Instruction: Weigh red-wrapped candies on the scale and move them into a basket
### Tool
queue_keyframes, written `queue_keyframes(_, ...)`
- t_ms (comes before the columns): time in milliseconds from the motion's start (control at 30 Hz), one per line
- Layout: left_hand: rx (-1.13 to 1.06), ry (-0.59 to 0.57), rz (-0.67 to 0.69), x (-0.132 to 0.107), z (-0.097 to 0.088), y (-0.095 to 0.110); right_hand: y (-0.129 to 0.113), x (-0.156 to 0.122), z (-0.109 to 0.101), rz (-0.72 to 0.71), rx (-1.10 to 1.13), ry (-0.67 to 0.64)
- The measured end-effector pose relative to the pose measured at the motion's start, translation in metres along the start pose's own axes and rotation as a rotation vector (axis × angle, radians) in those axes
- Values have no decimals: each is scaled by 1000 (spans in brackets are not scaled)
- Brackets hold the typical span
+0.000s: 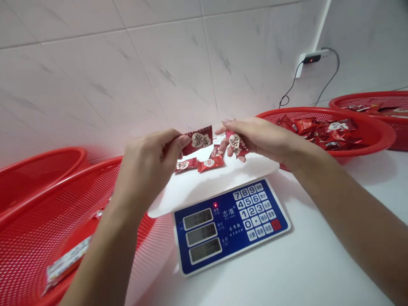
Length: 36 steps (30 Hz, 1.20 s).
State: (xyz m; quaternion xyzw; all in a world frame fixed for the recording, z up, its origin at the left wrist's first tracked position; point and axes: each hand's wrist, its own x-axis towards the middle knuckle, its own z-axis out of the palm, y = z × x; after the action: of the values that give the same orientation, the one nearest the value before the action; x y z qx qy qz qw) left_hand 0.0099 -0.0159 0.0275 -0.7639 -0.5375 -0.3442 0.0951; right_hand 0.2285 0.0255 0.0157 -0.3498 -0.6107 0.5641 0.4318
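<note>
My left hand point(148, 163) pinches a red candy packet point(198, 139) by its edge and holds it above the white pan point(197, 187) of an electronic scale point(229, 223). My right hand point(258, 138) is closed on another red candy packet point(236, 143), just to the right of the first. Three red candy packets point(204, 162) lie on the scale pan below both hands. The scale has a blue front panel with three displays and a keypad.
A red mesh basket point(369, 127) full of red candy packets stands at the right, with another red basket point(382, 100) behind it. Two red baskets point(38, 212) stand at the left, the nearer holding a few wrappers. A white tiled wall point(127, 76) rises behind, with a plug and cable point(310, 59).
</note>
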Motion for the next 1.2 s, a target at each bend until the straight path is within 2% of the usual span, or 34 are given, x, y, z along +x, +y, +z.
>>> queue_keyframes(100, -17, -115, -138, 4, -5, -1, -7, -2, -1, 4, 57, 154)
queue_keyframes(200, 27, -146, -180, 5, -5, -1, -10, -2, -3, -38, 107, 200)
queue_keyframes(600, 119, -228, -178, 0, -1, -11, -4, 1, -7, -136, 92, 124)
queue_keyframes(767, 149, -163, -200, 1, 8, -14, -2, -1, -4, -159, 52, 125)
queue_keyframes(833, 39, -155, -231, 0, 6, -10, -2, -3, -1, -180, 41, 117)
queue_keyframes(900, -181, -150, -237, -2, 0, -2, -2, -6, 5, -201, 35, 100)
queue_keyframes(1000, -467, -174, -181, -7, -5, 12, -3, -9, 13, -233, 34, 56)
queue_keyframes(1100, -573, -209, -135, -10, -4, 20, -3, -12, 18, -254, 24, 7)
queue_keyframes(1200, -580, -198, -115, -11, 0, 20, -4, -14, 21, -264, 2, -12)
